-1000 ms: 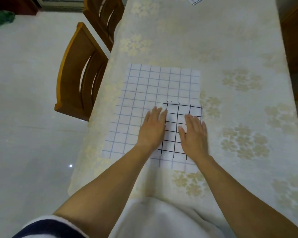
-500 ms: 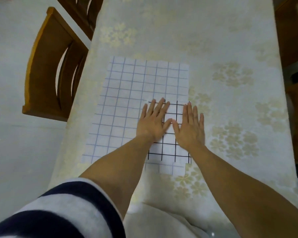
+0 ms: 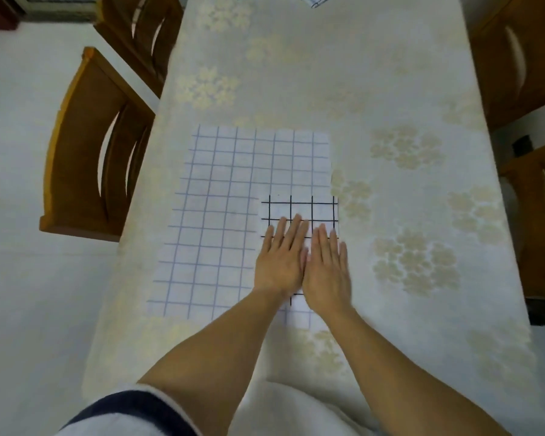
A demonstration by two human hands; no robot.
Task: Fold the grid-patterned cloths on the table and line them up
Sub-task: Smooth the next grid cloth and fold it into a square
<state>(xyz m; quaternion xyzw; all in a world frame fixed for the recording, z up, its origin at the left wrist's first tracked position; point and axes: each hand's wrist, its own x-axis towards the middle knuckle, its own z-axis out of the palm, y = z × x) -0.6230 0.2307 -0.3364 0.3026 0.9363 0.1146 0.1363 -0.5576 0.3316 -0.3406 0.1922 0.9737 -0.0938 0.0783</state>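
While both hands lie flat on the desk (image 3: pixel 390 89), four wooden chairs stand round it, two to a side. On the left, the near left chair (image 3: pixel 85 152) stands with its curved back close to the desk edge, and the far left chair (image 3: pixel 139 33) stands beyond it, partly cut off at the top of the view.

Two grid cloths lie in full view. The big cloth (image 3: pixel 227 199), white with pale blue lines, is spread flat on the left half of the desk. At the far edge two more scraps of grid cloth (image 3: pixel 316 0) poke into view; too little of them shows to tell how they lie. The small cloth (image 3: pixel 299 209), white with black lines and folded into a neat rectangle, sits on the near right corner of the big cloth, its right edge just past the big cloth's edge.

The left hand (image 3: pixel 280 262) rests palm down on the near left part of the small cloth, fingers straight and close together, gripping nothing. The right hand (image 3: pixel 328 272) lies just beside it in the same way, and the two touch along their inner edges. Only the far strip of the small cloth shows beyond the fingertips.

On the right, the far right chair (image 3: pixel 516 58) and the near right chair (image 3: pixel 538 221) stand close against the desk.
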